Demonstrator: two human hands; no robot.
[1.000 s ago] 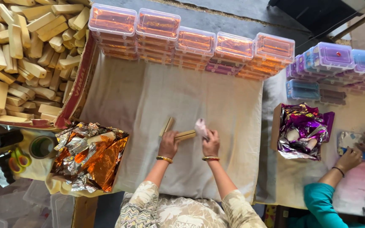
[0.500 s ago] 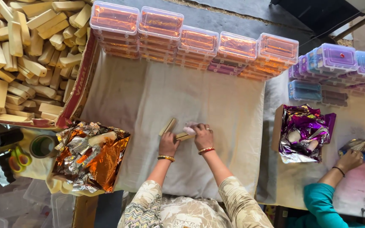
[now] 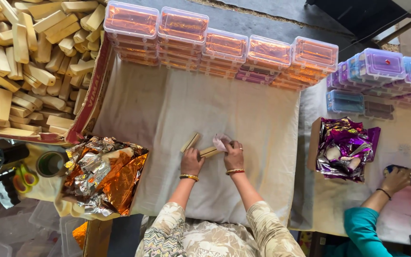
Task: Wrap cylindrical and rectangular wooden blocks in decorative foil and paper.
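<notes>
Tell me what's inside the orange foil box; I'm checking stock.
The foil box shows crumpled orange and silver foil, with one pale block poking out on top. Anything beneath the foil is hidden.

On the cloth (image 3: 167, 109) the left hand (image 3: 192, 162) and right hand (image 3: 234, 155) sit side by side, both touching a wooden block (image 3: 209, 152); a second block (image 3: 190, 142) lies just left of it, and a crumpled wrapper (image 3: 221, 141) is at the right hand's fingertips. Left of the hands lies a heap of foil sheets (image 3: 103, 176) — behind it, a box of wooden blocks (image 3: 24, 62). Stacked lidded boxes (image 3: 224, 52) line the cloth's far edge. To the right, a carton of foil (image 3: 346, 148), then a co-worker's hand (image 3: 396, 180).
</notes>
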